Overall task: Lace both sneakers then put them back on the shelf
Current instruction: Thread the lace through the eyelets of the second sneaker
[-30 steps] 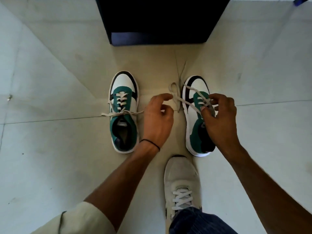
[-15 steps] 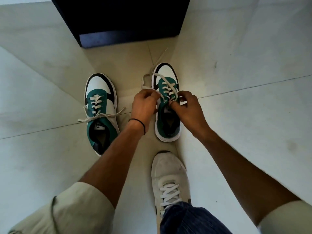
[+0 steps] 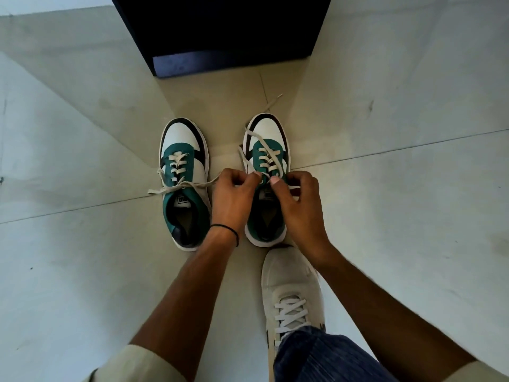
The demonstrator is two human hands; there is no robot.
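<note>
Lacing of right-hand sneaker [image 3: 265,150] on tiled floor [image 3: 82,257], both hands at top eyelets

Left hand [image 3: 234,197] curled, fingertips pinching lace [image 3: 264,146] of right-hand sneaker at tongue; right hand [image 3: 300,205] curled likewise, thumb and forefinger pinching same lace from opposite side, fingertips of both hands nearly touching. Loose lace ends trailing forward over white toe and onto floor. Left-hand sneaker [image 3: 183,183] just beside, parallel, toe pointing away, laced through upper eyelets, untied ends [image 3: 165,188] spread sideways, one end reaching toward left hand. Both sneakers upright on floor, near dark shelf unit [image 3: 220,37] at top of view, not on it. Black band [image 3: 224,228] on left wrist. Worn grey shoe [image 3: 292,293] directly behind right-hand sneaker, toe close to its heel
</note>
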